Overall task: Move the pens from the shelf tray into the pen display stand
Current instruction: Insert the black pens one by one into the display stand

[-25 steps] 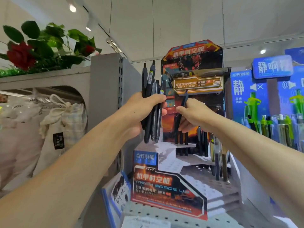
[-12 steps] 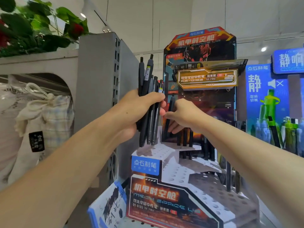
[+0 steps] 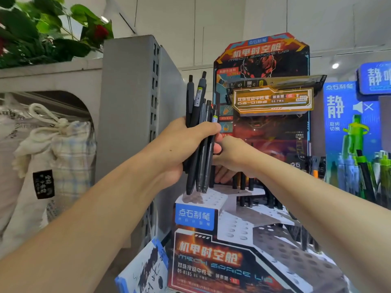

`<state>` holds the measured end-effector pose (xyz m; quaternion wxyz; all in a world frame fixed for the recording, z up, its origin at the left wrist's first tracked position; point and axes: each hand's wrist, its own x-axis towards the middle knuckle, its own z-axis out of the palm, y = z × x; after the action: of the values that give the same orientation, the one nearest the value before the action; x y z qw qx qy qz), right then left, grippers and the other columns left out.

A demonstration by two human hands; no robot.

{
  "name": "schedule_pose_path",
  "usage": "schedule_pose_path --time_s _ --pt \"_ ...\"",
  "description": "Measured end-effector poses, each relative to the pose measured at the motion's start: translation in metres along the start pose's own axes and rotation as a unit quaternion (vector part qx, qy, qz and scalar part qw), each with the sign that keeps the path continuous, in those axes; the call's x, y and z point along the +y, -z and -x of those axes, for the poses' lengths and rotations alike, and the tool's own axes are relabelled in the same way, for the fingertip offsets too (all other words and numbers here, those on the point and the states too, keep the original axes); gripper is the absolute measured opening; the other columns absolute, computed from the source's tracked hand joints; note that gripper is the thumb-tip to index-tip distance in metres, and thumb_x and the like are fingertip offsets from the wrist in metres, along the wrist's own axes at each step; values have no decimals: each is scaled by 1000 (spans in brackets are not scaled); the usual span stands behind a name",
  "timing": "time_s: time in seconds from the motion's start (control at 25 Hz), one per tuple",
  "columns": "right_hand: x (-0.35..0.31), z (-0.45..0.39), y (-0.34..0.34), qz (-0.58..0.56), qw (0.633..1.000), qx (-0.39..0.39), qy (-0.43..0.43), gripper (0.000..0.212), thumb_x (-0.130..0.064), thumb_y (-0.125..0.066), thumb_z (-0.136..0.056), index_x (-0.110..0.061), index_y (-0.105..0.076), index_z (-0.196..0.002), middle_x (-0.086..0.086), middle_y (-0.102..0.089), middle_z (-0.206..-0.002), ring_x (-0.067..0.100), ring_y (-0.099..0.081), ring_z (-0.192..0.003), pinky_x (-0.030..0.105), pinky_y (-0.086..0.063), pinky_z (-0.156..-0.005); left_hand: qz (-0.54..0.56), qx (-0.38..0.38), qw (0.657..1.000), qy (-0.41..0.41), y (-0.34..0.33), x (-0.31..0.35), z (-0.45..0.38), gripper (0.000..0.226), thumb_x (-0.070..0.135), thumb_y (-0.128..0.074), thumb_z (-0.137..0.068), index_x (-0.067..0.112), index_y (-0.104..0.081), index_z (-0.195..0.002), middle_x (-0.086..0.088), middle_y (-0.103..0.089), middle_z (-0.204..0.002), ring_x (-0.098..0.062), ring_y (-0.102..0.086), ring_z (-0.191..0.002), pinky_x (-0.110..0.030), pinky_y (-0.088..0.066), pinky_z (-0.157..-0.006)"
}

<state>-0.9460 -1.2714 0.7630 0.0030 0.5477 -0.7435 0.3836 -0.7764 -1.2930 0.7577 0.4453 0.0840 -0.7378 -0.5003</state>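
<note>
My left hand (image 3: 179,149) grips a bundle of several black pens (image 3: 198,106) upright, just above the left corner of the pen display stand (image 3: 232,225), a tiered white stand with rows of holes and a tall printed backboard. My right hand (image 3: 234,155) is pressed against the right side of the bundle. It pinches a black pen (image 3: 212,176) whose lower end points down at the stand's top tier; the bundle hides the rest of it. Several black pens (image 3: 243,182) stand in the upper tiers. No shelf tray shows.
A grey perforated shelf upright (image 3: 131,123) rises just left of the stand. Cloth drawstring bags (image 3: 53,155) hang further left under a ledge with a leafy plant (image 3: 53,34). A blue display of green pens (image 3: 359,176) stands at the right. A blue-edged box (image 3: 143,269) lies at the stand's foot.
My right hand has carried its pen left and down, from in front of the backboard to the top tier beside the bundle. The left hand has kept the bundle still.
</note>
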Motion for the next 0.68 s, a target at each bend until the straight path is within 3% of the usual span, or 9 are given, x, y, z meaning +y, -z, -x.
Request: schedule_pose_path --time_s 0.32,0.68 --pt "9 0 -2 -27 998 -42 -25 30 -14 -63 -98 7 -58 -119 30 -72 -96 42 -74 -82 53 -62 -75 19 1 1000 -10 0 -2 -1 24 28 -69 -93 9 -69 -107 7 -74 -71 -2 -69 -62 -16 -51 -48" --pt "6 4 -6 9 1000 -19 -5 30 -14 -64 -97 6 -58 -118 34 -69 -102 45 -72 -84 56 -61 -76 21 0 1000 -2 0 0 1 21 30 -70 -93 9 -75 -92 4 -75 -70 -3 -69 -60 -18 -50 -46"
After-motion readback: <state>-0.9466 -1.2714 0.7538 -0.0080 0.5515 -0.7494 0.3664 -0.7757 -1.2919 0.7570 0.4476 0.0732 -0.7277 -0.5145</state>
